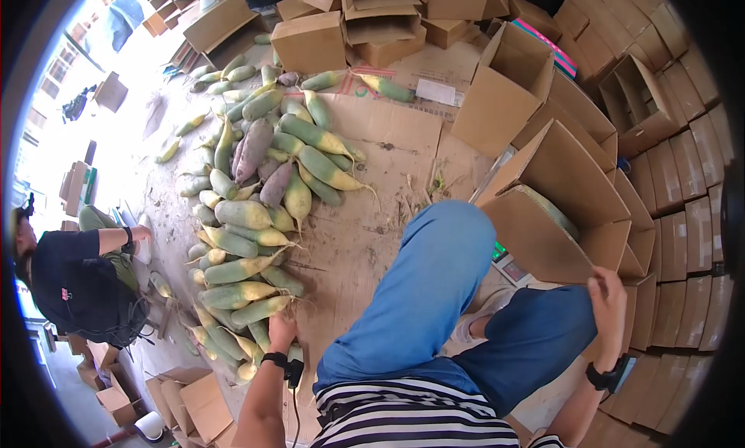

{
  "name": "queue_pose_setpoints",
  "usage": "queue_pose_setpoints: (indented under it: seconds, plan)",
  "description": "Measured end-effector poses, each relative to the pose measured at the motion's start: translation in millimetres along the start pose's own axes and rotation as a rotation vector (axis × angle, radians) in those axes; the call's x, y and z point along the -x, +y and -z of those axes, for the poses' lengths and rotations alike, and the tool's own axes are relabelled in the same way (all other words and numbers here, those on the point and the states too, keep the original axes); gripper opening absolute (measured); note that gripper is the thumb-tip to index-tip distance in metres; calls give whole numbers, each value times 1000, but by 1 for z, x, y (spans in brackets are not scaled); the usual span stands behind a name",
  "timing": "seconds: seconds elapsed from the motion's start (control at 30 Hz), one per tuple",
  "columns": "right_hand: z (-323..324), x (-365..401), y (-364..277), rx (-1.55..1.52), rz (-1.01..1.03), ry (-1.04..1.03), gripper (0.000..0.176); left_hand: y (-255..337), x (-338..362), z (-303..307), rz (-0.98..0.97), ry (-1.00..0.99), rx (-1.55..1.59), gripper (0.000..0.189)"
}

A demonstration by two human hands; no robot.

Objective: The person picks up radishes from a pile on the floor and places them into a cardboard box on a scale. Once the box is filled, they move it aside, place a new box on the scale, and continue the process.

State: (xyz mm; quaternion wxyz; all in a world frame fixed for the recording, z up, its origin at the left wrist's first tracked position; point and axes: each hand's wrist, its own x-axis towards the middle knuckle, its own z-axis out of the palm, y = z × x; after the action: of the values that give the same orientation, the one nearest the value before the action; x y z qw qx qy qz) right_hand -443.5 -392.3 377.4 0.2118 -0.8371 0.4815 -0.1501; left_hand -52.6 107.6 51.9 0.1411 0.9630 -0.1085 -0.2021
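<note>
Cardboard floor (403, 126), radishes (244, 214) at left hand (282, 331)

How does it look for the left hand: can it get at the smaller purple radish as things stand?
Probably yes: the smaller purple radish looks uncovered and open from above. The left hand would have to pass over several green radishes, and might need a lean forward.

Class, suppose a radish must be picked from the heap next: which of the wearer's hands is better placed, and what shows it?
Probably the left hand: it is down at the radish heap. The right hand is well away from it, beside the open carton.
</note>
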Motion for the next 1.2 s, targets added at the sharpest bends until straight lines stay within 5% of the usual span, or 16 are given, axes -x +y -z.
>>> queue_pose_setpoints:
  seconds: [0.17,0.23,0.3,0.4,0.6,0.77,0.87,1.07,1.17,1.2]
  plan:
    - [-9,1,8,-158,-170,-74,26,2,4,9,-44,31,-218,32]
    - [-9,2,11,-108,-148,-66,25,-6,-12,3,-322,213,-353,28]
    - [-9,1,14,-120,-138,-70,24,-12,-26,3,-358,216,-445,30]
    - [-9,4,21,-140,-150,-53,23,-9,-46,7,-191,-31,-504,37]
    - [-2,12,17,-179,-209,-52,25,-33,-52,3,-578,16,-666,41]
    - [-2,10,12,-194,-179,-26,26,-39,-38,6,-397,-197,-839,42]
    - [-2,8,11,-173,-162,-20,28,-37,-38,25,-453,-201,-746,42]
    - [-7,6,15,-104,-89,4,28,39,-37,74,-594,28,59,59]
    - [-6,7,12,-78,-53,8,28,138,-36,125,-451,-145,736,60]
    - [-7,9,11,-58,-33,24,23,175,-26,143,-513,-54,742,58]
